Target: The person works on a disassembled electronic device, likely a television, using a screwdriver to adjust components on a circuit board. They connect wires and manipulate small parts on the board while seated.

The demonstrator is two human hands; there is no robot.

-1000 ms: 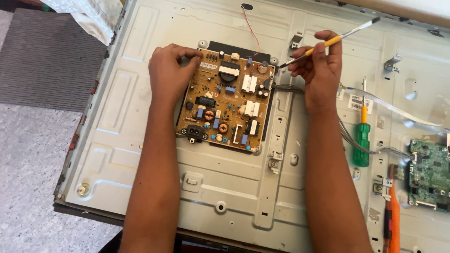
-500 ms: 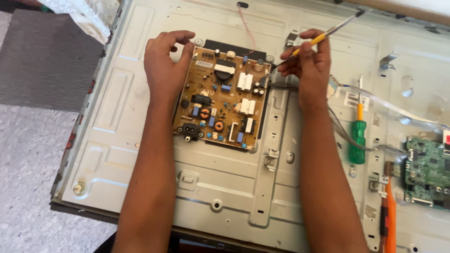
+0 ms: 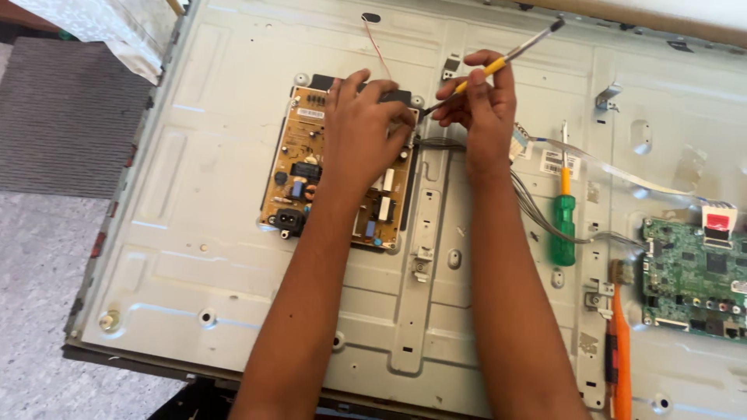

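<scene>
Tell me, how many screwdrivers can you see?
3. A yellow-handled one is in the right hand, near the brown board. A green one lies on the metal panel, right of the arms. An orange one lies lower right. Others may be out of view.

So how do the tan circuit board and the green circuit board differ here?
The tan circuit board lies left of centre under the left hand; the green circuit board sits at the right edge, untouched and cut off by the frame. The tan one looks larger. Both lie flat on the grey metal panel.
</scene>
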